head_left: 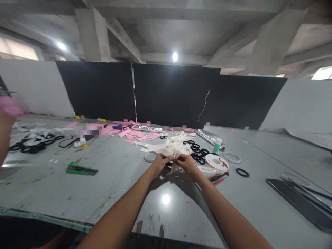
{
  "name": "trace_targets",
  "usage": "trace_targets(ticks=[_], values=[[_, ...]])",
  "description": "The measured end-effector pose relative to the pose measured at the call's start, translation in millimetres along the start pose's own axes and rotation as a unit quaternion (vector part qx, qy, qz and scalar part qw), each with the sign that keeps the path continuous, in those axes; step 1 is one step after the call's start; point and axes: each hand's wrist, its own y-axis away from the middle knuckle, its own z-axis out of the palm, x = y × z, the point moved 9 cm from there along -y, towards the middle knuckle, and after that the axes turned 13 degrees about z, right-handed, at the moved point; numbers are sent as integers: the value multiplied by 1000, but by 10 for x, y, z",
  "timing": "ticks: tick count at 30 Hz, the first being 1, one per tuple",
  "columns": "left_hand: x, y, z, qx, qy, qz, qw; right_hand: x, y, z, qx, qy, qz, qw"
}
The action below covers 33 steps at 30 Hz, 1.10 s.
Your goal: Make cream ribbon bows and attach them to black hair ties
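Note:
Both hands meet at the front of a loose heap of cream printed ribbon. My left hand is closed, thumb and fingers pinching a piece of the ribbon. Close beside it, my right hand also pinches the ribbon, the fingertips of the two hands nearly touching. What lies right between the fingertips is partly hidden. A white ribbon spool lies right of my right hand, with several black rings behind it. A red cutter knife lies near my right wrist. Behind my left hand is a grey ring.
A green cutter knife lies to the left, near a yellow-based bottle. Pink strips and a foil roll lie at the back. A green bottle stands right; a dark tray-like object lies far right. Another person's arm shows far left.

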Motion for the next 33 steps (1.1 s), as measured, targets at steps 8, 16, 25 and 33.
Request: trace_targets(ticks=[8, 16, 25, 33], values=[[-22, -34, -13, 12, 17, -1, 1000, -52, 0, -25, 20, 0, -35, 999], [23, -4, -44, 33, -17, 3, 999, 24, -48, -41, 27, -56, -16, 998], [36, -23, -94, 59, -34, 5, 998, -28, -17, -6, 14, -25, -26, 999], [731, 78, -84, 78, -277, 179, 941, -388, -58, -304, 115, 147, -103, 977]])
